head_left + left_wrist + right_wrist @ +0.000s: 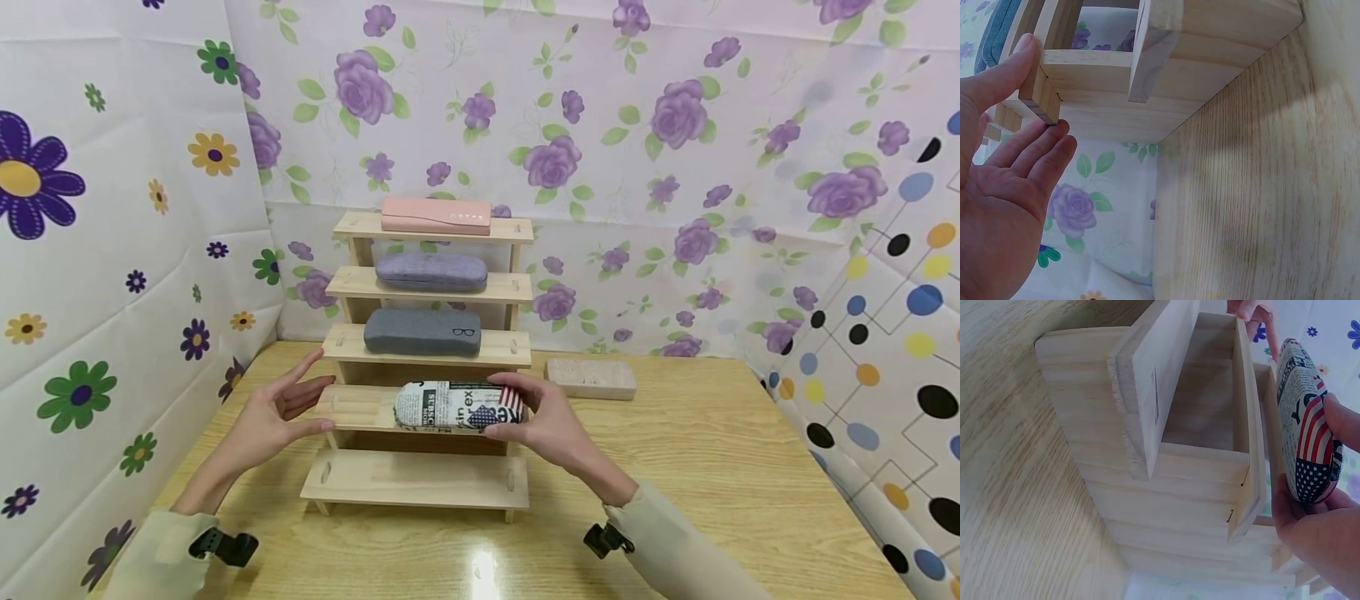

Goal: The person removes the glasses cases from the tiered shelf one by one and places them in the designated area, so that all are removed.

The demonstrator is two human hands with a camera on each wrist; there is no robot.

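At far left, the left hand (pixel 267 421) is spread wide, its thumb and fingertips apart at the left end of a stepped wooden rack (pixel 352 229). In the left wrist view the fingertips meet a board's end and the palm is bare; how firmly they press, I cannot tell.

Just right of that hand lies a bare stretch of the 4th tier (pixel 360 407) from the top. Beyond both hands and between them, 3 cases rest on the tiers above: a gray case (pixel 420 333), then a purple case (pixel 431 273), then a pink case (pixel 435 217) farthest off. On the near side of the hands is the bottom tier (pixel 420 479).

Next comes the newspaper-print case (pixel 453 407), at the 4th tier, its long axis running crosswise from the right hand toward the left hand and roughly along the board. Its left end stops well apart from the left hand; its flag-patterned right end sits inside the right hand (pixel 553 422), so the right is clearly the nearer. That hand grips it, thumb on the near edge, fingers on the far edge. Whether the board bears all its weight, I cannot tell.

To the right of and beyond the right hand, a pale block (pixel 591 379) lies on the table (pixel 697 467).
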